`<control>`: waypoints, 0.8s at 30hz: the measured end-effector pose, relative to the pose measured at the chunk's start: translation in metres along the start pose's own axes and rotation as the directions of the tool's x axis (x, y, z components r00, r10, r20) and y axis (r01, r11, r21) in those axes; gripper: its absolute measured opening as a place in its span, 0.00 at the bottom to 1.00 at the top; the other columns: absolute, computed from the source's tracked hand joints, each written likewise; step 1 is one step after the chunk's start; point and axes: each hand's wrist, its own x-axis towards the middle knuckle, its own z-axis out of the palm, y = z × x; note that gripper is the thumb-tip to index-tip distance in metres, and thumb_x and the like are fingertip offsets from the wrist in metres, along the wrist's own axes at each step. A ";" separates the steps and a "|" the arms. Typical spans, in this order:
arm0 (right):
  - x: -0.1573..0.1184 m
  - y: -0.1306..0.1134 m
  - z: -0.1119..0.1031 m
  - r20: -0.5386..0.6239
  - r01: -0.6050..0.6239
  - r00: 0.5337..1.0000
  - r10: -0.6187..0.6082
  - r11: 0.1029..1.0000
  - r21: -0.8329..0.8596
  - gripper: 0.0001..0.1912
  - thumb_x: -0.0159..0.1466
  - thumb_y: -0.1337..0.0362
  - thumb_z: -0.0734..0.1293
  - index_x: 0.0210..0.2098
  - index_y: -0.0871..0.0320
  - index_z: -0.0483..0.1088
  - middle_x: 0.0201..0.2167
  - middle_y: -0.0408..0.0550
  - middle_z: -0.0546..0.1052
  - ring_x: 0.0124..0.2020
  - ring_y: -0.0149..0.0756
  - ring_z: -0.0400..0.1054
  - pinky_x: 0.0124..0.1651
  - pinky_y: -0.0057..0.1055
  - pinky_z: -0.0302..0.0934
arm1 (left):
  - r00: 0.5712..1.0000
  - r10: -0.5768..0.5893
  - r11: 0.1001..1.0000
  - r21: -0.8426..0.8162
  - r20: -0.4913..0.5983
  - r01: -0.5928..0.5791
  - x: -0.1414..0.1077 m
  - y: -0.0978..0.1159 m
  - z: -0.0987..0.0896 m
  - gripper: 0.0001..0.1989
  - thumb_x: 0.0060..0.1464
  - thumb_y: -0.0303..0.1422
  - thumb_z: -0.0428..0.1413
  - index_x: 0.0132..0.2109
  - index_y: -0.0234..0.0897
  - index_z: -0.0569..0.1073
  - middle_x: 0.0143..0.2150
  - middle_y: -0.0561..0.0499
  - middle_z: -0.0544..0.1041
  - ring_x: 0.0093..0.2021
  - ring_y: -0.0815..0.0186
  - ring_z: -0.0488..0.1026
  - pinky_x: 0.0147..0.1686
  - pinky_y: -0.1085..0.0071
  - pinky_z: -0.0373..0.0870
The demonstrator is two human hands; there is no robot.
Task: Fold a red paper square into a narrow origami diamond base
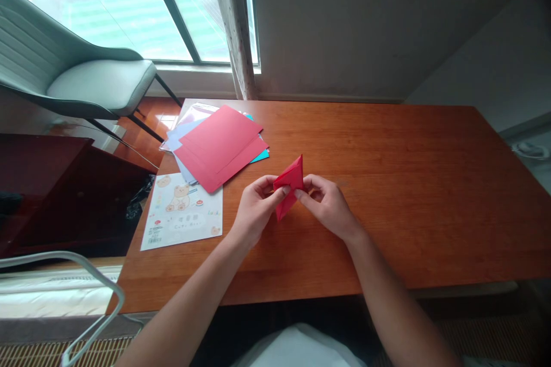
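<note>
Between my hands is a piece of folded red paper (pixel 291 178), pointed at its top and bottom. My left hand (pixel 259 202) grips its left edge, the thumb pressed on the front face. On the right side, my right hand (pixel 326 202) pinches the paper between thumb and fingers. The fingertips behind the paper are partly hidden. Left of my hands lies a stack of red paper sheets (pixel 219 146), with lilac and blue sheets showing beneath. Nearer me, a white sheet with bear drawings (pixel 183 212) lies flat, partly under the stack.
A brown wooden table (pixel 408 183) spans the view. Beyond its left end stands a pale green chair (pixel 103 83) by a window (pixel 193 6). A curtain (pixel 235 23) hangs there. A white curved metal frame (pixel 99 278) is at lower left.
</note>
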 end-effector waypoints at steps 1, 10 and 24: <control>0.000 -0.002 -0.001 0.025 -0.006 1.000 0.005 0.999 0.032 0.10 0.67 0.56 0.67 0.34 0.56 0.73 0.32 0.44 0.75 0.33 0.34 0.68 0.36 0.29 0.61 | 1.000 0.008 1.000 -0.001 0.000 -0.008 0.000 0.001 0.000 0.15 0.46 0.36 0.70 0.39 0.34 0.78 0.34 0.52 0.80 0.34 0.69 0.75 0.35 0.77 0.70; -0.001 -0.002 -0.006 0.055 -0.052 0.998 0.033 0.916 0.398 0.16 0.69 0.52 0.65 0.31 0.56 0.73 0.25 0.41 0.71 0.26 0.29 0.62 0.29 0.26 0.58 | 0.984 0.052 0.993 -0.112 0.170 -0.033 -0.005 0.006 0.003 0.22 0.51 0.35 0.68 0.50 0.41 0.69 0.34 0.54 0.81 0.35 0.68 0.79 0.36 0.76 0.72; 0.000 -0.007 -0.004 -0.058 -0.039 0.996 0.061 0.944 0.329 0.15 0.65 0.51 0.69 0.34 0.57 0.77 0.25 0.42 0.75 0.24 0.28 0.64 0.27 0.26 0.58 | 0.925 0.363 0.913 0.156 0.115 -0.378 -0.005 -0.005 0.001 0.11 0.54 0.30 0.65 0.44 0.38 0.74 0.38 0.51 0.79 0.37 0.68 0.78 0.38 0.74 0.76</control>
